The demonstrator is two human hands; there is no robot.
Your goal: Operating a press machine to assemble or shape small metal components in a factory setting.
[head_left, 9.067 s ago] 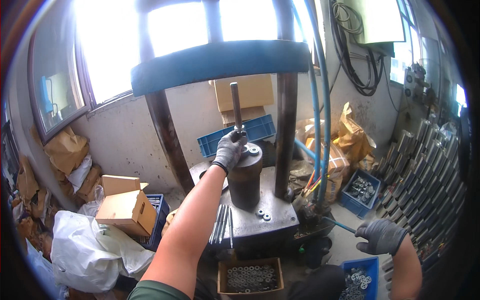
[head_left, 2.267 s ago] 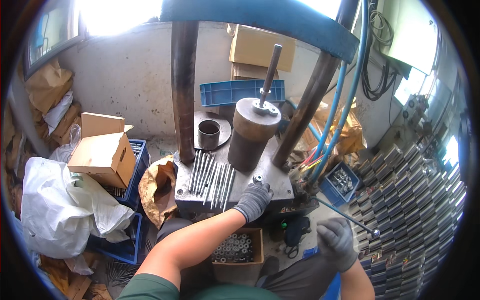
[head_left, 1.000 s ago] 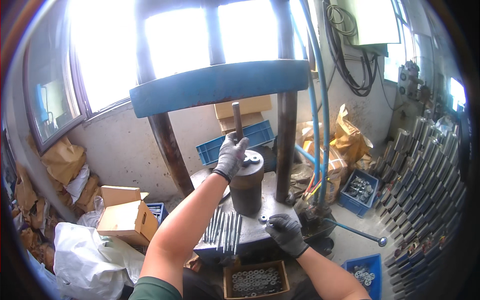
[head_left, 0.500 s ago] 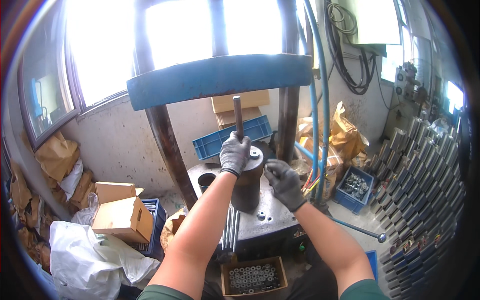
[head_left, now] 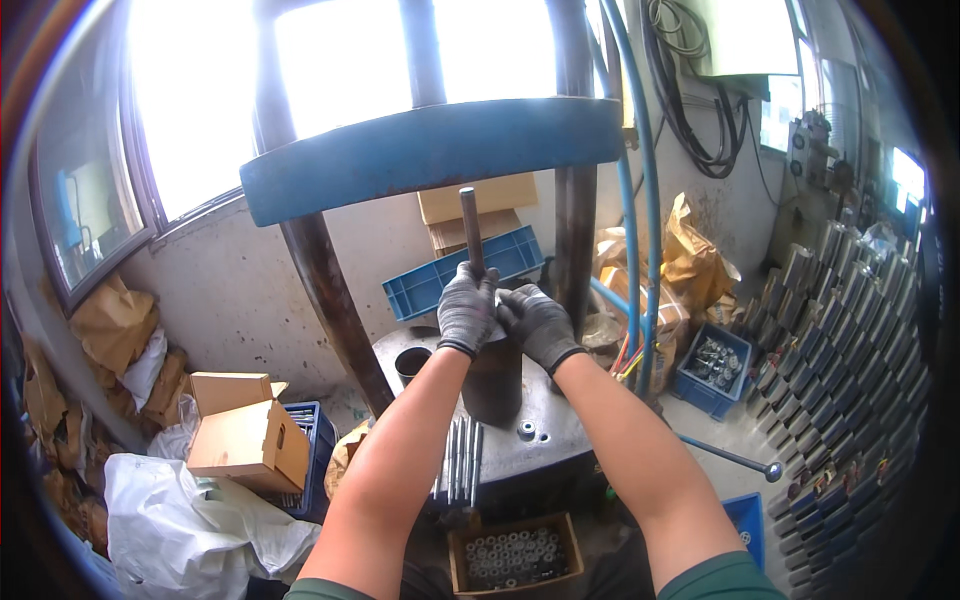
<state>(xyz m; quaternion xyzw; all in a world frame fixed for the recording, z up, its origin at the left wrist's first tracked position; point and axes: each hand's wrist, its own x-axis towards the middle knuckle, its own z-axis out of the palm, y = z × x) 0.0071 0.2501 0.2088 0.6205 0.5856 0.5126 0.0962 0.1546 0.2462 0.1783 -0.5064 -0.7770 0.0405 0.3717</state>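
My left hand [head_left: 466, 312], in a grey glove, is wrapped round an upright metal rod [head_left: 471, 222] above a dark cylinder [head_left: 493, 388]. Close beside it, my gloved right hand [head_left: 541, 325] has its fingers bent together over the cylinder's top. Whatever the right fingertips hold or touch there is hidden. The cylinder stands on a grey metal press bed [head_left: 570, 425]. Several thin metal rods [head_left: 461, 455] lie on the near part of the bed, and a small ring-shaped part [head_left: 527, 430] sits to their right. At left is a short hollow tube [head_left: 411, 362].
A blue crossbeam [head_left: 430, 155] of the press spans above my hands between dark posts. Below the bed stands a carton [head_left: 572, 545] of small round parts. A blue bin [head_left: 712, 385] of metal parts and stacked metal tubes [head_left: 850, 380] are at right; an open cardboard box [head_left: 235, 440] is at left.
My right hand has moved left and up onto the cylinder's top, covering the ring-shaped part seen there before. My left hand keeps its grip on the rod. The view has shifted slightly.
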